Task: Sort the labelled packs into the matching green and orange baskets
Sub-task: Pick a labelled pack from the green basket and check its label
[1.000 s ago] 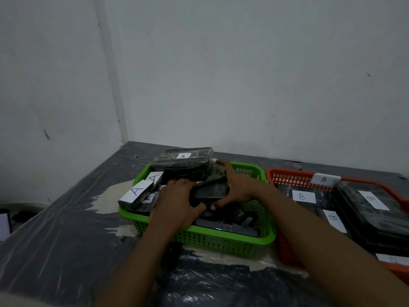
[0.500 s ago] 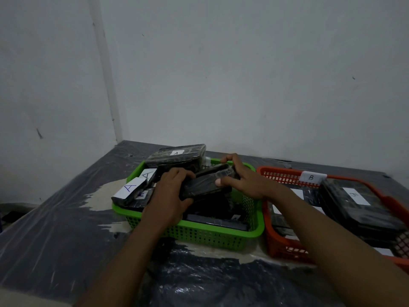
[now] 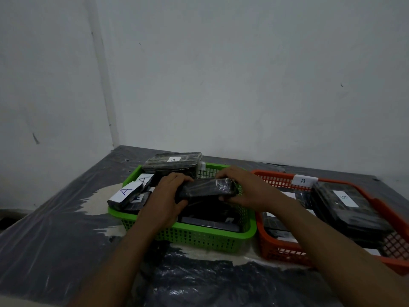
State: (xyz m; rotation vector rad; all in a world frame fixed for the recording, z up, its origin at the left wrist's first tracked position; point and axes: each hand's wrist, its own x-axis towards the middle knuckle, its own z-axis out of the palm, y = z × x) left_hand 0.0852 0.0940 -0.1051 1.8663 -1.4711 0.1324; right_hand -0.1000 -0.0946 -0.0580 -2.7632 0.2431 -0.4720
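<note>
A green basket (image 3: 199,237) sits mid-table with several black packs labelled A, one large pack (image 3: 174,163) stacked at its back and a tilted pack (image 3: 126,193) at its left. Over the basket's middle, a black wrapped pack (image 3: 208,187) is held level. My left hand (image 3: 164,200) grips its left end. My right hand (image 3: 241,188) grips its right end. No label shows on this pack. The orange basket (image 3: 285,251) stands to the right with packs labelled B, including a big one (image 3: 345,204).
The table wears a dark plastic sheet (image 3: 55,240) with pale worn patches by the green basket. White walls meet in a corner behind the table. A white B tag (image 3: 303,180) sits on the orange basket's far rim.
Both hands have lifted the black pack out of the green basket's pile and turned it level. The view has shifted slightly right.
</note>
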